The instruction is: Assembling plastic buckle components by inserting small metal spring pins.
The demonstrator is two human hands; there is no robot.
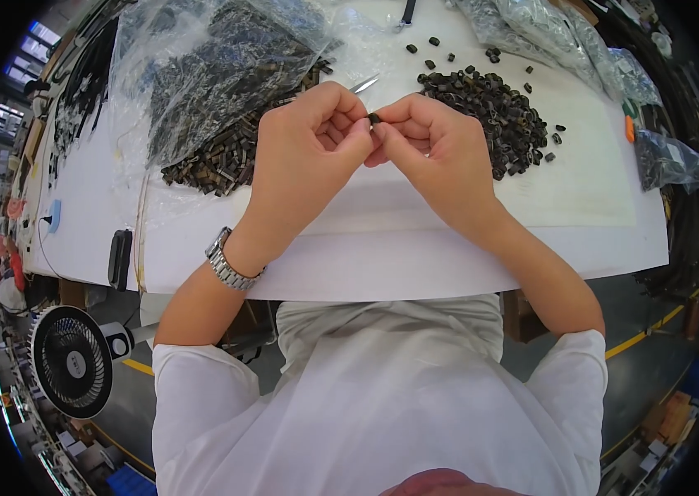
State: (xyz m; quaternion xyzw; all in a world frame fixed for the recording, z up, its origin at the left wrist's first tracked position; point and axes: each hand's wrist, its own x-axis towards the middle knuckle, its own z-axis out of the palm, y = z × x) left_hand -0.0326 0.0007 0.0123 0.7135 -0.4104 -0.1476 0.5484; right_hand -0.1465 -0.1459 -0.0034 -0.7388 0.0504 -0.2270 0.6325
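My left hand [308,145] and my right hand [436,149] meet above the white table, fingertips pinched together. Between them is a small black piece [374,118], mostly covered by the fingers. Just beyond the left fingers shows a pointed metal tip [363,84]; the rest of that tool is hidden, and I cannot tell whether it is held. To the left lies a heap of small dark brown and black pieces [217,165], partly under a clear plastic bag [225,78]. On the right is a pile of small black ring-like pieces [494,116], several lying loose around it.
Clear plastic bags [531,37] lie at the far right, and another bag with dark contents [672,161] sits at the right edge. A black oblong object [119,259] rests near the table's left front. Left of me stands a black-and-white fan [74,362].
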